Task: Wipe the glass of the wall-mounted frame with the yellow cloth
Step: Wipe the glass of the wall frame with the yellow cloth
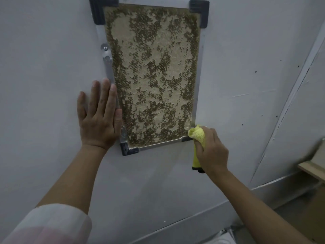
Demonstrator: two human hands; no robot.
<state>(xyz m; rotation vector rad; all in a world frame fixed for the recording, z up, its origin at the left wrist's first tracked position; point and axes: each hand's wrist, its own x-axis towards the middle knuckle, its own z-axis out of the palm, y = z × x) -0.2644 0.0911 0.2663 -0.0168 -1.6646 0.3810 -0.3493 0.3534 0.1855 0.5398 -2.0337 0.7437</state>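
1. Pale grey wall [52,41] fills nearly the whole view, seen from close up and looking slightly upward.
2. Fixed flat on that wall is the wall-mounted frame [197,95], a tall rectangle with a thin silver edge and dark corner caps; its glass [153,76] covers a mottled tan and olive sheet.
3. A yellow cloth [197,133], bunched into a wad, sits at the frame's lower right corner, touching the glass edge there. A strip of it hangs down below the fingers, ending in a dark hem.
4. The right hand [212,150] grips this cloth, its fingers curled round the wad from the right, knuckles toward the camera.
5. The left hand [98,118] lies flat against the wall just left of the frame, fingers straight and pointing up, holding nothing; its edge touches the frame's silver side, above a small metal bracket [123,133].
6. Beyond the right fingers, far to the right, part of a wooden shelf [311,169] shows.
7. Likely risks: the cloth sits at the very corner, so a stroke could catch on the dark cap or slip off onto the wall. Hard pressure could strain the brackets, and the dangling strip could drag behind the stroke.
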